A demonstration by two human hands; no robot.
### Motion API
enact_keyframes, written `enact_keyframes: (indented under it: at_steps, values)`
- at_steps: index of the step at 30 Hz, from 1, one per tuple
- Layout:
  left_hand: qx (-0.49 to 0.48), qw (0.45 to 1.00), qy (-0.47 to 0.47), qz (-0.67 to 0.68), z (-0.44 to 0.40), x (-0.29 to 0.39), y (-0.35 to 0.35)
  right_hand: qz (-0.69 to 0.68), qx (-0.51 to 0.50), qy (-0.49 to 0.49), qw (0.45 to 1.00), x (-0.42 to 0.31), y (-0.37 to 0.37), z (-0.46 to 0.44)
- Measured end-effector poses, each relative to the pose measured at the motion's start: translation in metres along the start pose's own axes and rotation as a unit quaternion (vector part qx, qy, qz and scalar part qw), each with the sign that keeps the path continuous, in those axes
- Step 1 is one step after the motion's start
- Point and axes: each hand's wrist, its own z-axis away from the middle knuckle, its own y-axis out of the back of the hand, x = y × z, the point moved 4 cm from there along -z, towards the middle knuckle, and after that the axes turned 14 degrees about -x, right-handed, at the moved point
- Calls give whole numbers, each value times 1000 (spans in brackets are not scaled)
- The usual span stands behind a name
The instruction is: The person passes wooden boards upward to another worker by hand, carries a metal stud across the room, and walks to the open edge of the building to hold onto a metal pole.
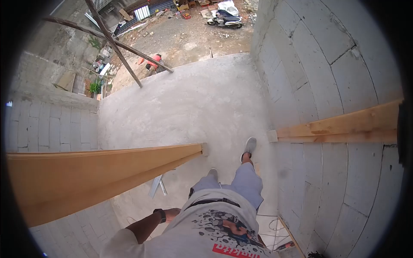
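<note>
My left hand (173, 214) hangs beside my waist, below a dark watch (160, 214) on the wrist. My shirt hides part of it, and its fingers do not show clearly enough to judge. My right hand is out of view. A wooden door-frame post (107, 170) stands to my left, with a second wooden post (337, 127) against the block wall on my right. My feet are between the posts, the right shoe (250, 145) ahead of the left shoe (213, 173).
Grey block walls (361, 172) flank the concrete floor (180, 103). Crossed wooden poles (114, 43) stand at its far left edge. Beyond, on the dirt, are a bent-over person in a red top (156, 58) and a motorbike (225, 19). Metal pieces (158, 186) lie behind the left post.
</note>
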Motion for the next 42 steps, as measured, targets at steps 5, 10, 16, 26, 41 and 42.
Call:
enact_keyframes:
  at_steps: [5,10,16,26,41,42]
  values:
    - [28,984,-90,-152,-60,86,-25,4,-79,-35,996,-41,179,-58]
    - [148,959,-173,-171,-85,150,-57,1,-113,-34,993,-107,329,-97]
    - [159,971,-133,-117,-73,228,-73,50,-158,-32,986,-184,440,-153]
    - [181,947,-108,-244,-103,348,62,111,-231,-94,962,-331,532,-251]
    - [99,932,-298,-180,98,531,105,163,-345,-159,910,-529,674,-349]
    - [72,924,-350,-138,90,535,113,168,-357,-113,912,-538,686,-366]
